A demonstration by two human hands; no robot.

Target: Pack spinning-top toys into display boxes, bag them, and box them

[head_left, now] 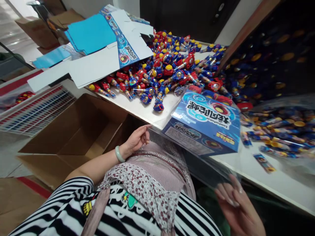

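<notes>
Before toy pile (169, 70), left hand (136, 140) pinches film (209, 168) around blue box (204, 126); right hand (237, 205) blurred, grip unclear.

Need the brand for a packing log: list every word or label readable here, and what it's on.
Blue box, top: large white stylised characters, upside down to the camera, too blurred to read.
Blue box, side panel: small print, too small to read.
Flat carton: similar logo, too small to read.

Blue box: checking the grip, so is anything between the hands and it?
Yes: a clear plastic bag surrounds the blue box. The left hand pinches the bag's edge, the blurred right hand meets it below; neither touches cardboard.
</notes>
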